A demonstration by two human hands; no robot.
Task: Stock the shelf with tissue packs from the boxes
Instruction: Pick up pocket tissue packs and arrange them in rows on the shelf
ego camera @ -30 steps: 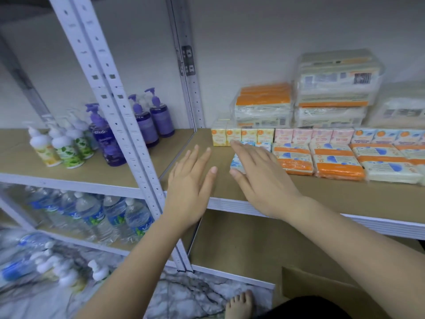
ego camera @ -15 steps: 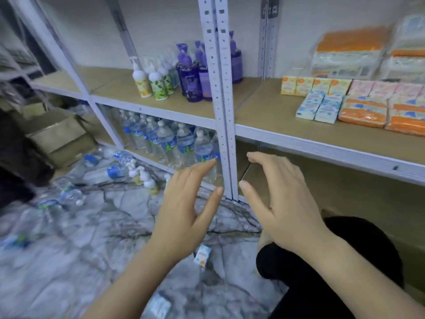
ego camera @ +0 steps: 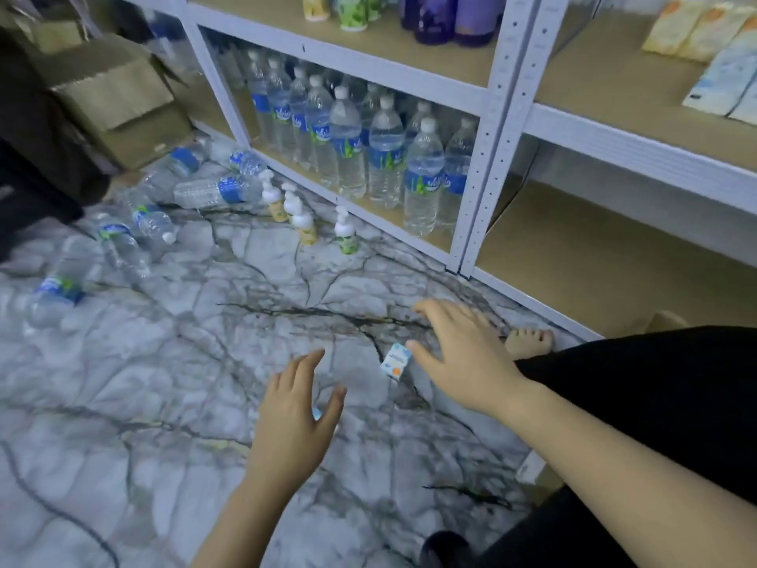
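A small white-and-blue tissue pack (ego camera: 395,359) lies on the marble floor (ego camera: 205,362). My right hand (ego camera: 458,354) hovers just right of it, fingers spread, its thumb tip close to the pack. My left hand (ego camera: 293,420) is open lower down; a sliver of another blue pack (ego camera: 316,413) shows under it, mostly hidden. Several tissue packs (ego camera: 721,75) lie on the wooden shelf (ego camera: 606,88) at the upper right.
Water bottles (ego camera: 368,149) stand on the lowest left shelf, and more lie loose on the floor (ego camera: 213,190) beside small pump bottles (ego camera: 303,223). A cardboard box (ego camera: 118,96) sits at the far left. My bare foot (ego camera: 528,342) and black-clothed leg are at right.
My view has swung from the shelf down to the floor. Both hands have dropped from the shelf toward the tissue packs on the floor, still open.
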